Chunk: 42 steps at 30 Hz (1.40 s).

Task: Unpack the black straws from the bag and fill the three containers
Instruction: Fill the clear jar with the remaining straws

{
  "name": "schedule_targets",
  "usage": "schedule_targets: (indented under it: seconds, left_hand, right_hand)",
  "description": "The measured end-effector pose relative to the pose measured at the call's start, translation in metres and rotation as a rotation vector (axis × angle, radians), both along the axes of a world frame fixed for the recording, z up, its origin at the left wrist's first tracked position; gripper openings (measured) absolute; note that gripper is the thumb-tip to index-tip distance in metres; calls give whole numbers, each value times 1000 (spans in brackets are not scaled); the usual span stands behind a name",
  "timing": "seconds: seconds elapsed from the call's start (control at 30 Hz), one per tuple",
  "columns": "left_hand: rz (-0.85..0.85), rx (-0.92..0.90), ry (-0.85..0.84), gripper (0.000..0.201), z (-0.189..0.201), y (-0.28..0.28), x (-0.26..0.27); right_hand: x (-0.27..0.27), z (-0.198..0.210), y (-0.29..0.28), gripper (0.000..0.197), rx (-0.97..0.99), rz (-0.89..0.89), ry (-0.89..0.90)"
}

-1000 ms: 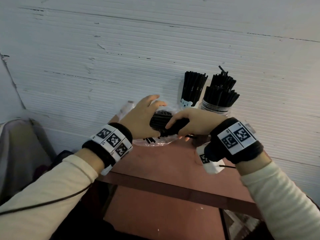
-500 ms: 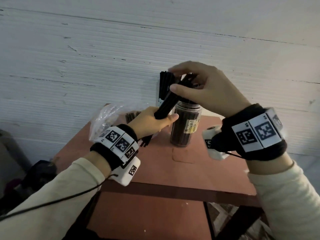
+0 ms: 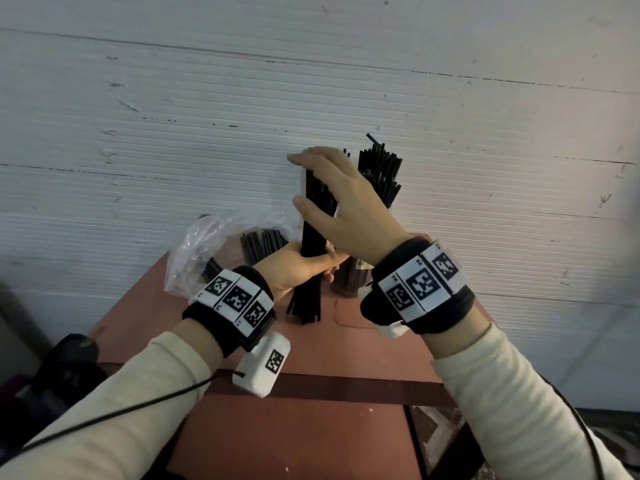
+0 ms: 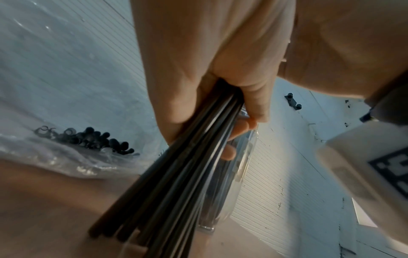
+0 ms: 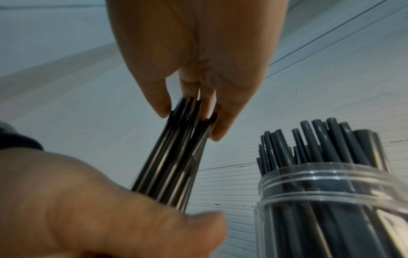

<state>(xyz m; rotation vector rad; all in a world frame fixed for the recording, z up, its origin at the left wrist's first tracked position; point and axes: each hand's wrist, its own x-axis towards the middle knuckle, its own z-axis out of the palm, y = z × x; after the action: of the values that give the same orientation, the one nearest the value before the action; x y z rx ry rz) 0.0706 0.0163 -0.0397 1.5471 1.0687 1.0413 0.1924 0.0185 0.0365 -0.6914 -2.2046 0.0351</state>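
Observation:
A thick bundle of black straws (image 3: 313, 233) stands nearly upright, its lower ends on the red-brown table (image 3: 363, 358). My left hand (image 3: 294, 266) grips the bundle (image 4: 176, 174) round its middle. My right hand (image 3: 346, 216) holds the bundle's top (image 5: 176, 157) between thumb and fingers. Just right of it stands a clear jar (image 5: 331, 200) packed with black straws (image 3: 381, 174), its body partly hidden behind my right wrist. The clear plastic bag (image 3: 207, 251) lies at the table's back left with more straws (image 4: 88, 139) inside.
A white ribbed wall (image 3: 173, 133) rises directly behind the table. The table's dark front rail (image 3: 346, 389) runs below my wrists. Dark objects (image 3: 62, 368) sit low beside the table on the left. Other containers are hidden behind my hands.
The bundle came out of the bag, swung from lying to upright and now stands on the table. My right hand slid up to its top; my left hand keeps its grip.

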Motion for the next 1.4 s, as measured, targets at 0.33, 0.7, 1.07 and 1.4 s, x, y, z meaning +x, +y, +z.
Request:
schedule_targets:
  seconds: [0.33, 0.7, 1.07, 1.4]
  left_hand:
    - [14, -61, 197, 43, -1, 0, -5]
    - [-197, 236, 272, 6, 25, -10, 6]
    - [280, 341, -60, 102, 20, 19, 27]
    - [71, 180, 158, 126, 32, 58, 35]
  right_hand:
    - [2, -8, 2, 47, -54, -35, -41]
    - [27, -9, 2, 46, -494, 50, -62]
    - [69, 61, 19, 17, -292, -15, 464]
    - [93, 87, 69, 16, -398, -148, 504]
